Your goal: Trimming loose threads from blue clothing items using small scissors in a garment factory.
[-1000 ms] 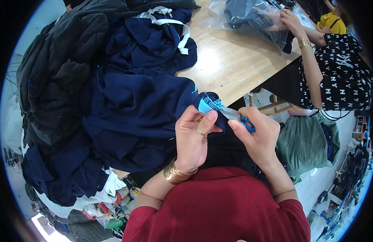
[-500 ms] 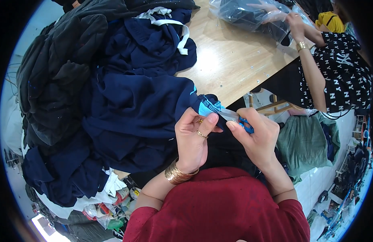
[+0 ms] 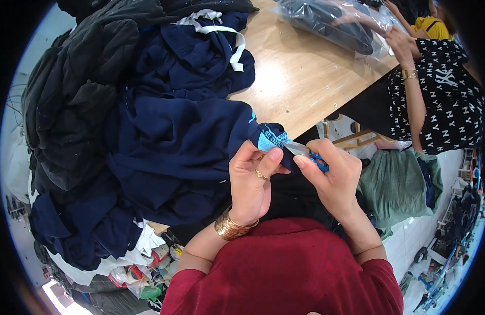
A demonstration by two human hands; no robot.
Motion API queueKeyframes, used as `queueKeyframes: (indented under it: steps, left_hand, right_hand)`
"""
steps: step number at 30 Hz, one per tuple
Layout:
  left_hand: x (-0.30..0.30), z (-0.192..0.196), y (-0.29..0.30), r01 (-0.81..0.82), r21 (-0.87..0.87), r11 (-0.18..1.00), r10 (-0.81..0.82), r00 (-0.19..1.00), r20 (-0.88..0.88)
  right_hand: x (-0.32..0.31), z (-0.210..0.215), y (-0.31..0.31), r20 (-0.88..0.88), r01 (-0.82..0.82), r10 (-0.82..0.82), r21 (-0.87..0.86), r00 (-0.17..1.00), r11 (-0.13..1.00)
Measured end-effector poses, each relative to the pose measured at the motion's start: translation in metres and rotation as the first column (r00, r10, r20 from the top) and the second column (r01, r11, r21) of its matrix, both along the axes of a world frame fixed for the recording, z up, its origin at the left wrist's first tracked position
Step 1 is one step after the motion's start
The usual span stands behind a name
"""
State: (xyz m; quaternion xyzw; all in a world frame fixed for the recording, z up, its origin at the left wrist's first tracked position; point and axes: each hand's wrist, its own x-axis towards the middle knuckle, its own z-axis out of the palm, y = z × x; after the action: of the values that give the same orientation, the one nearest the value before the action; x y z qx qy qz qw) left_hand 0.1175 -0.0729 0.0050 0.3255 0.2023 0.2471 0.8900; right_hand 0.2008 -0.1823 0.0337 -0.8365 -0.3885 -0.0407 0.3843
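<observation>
A navy garment [image 3: 179, 131] lies heaped on the table's left part and stretches toward me. At its near right end, a light-blue patch [image 3: 269, 139] with dark zigzag stitching shows. My left hand [image 3: 253, 181] is closed, pinching that end between thumb and fingers. Closed round blue-handled snips [image 3: 319, 161] is my right hand [image 3: 334, 176]. The snips' pale blades [image 3: 297, 147] point left, their tips at the stitched edge just beside my left fingertips. Whether the blades touch a thread is too small to tell.
Black garments [image 3: 69, 110] pile up at the far left; a white strap [image 3: 237, 50] lies on navy cloth. Across the wooden table [image 3: 284, 79], another person [image 3: 436, 100] handles a clear plastic bag [image 3: 326, 23] with dark cloth. Green cloth [image 3: 397, 181] hangs at the right.
My hands have barely moved, and the snips stay at the stitched edge. Across the table, the other person's arms and the plastic bag have shifted.
</observation>
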Motion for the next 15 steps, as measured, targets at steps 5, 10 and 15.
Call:
queueKeyframes:
  steps: [5,10,15]
  left_hand:
    - [0.0001,0.0029,0.0011,0.068,-0.127,0.99,-0.063,0.997,0.044]
    - [0.0016,0.0027,0.0068,0.123,-0.129,0.984,-0.119,0.992,0.039]
    - [0.0039,0.0028,0.0024,0.07,-0.052,0.996,-0.069,0.998,0.012]
  right_hand:
    - [-0.0002,-0.0021,-0.0011,0.007,0.006,-0.006,0.006,1.0,1.0]
    - [-0.0008,-0.0017,-0.003,0.02,0.0,0.0,0.005,1.0,1.0]
    - [0.0007,-0.0012,-0.0036,0.041,0.004,-0.005,0.018,0.999,1.0]
